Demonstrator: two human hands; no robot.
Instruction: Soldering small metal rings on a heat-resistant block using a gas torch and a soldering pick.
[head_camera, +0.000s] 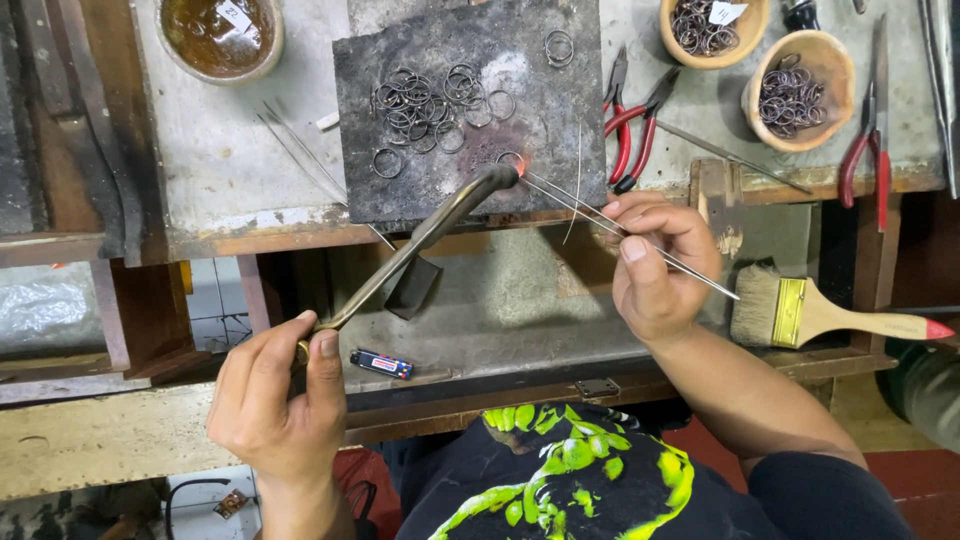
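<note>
My left hand (280, 400) grips the torch (430, 225); my right hand (655, 265) pinches tweezers (600, 215), both tips meeting at the glowing ring (512, 160) ahead on the dark slab (470, 60).

Brass torch (420, 240) slanted, flame on ring (511, 158); thin tweezers (620, 227) meeting it

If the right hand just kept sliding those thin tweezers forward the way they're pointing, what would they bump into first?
Most likely the small glowing ring on the dark soldering block, where the torch flame also lands. The right hand aims the tweezers at it; depth is hard to judge.
</note>
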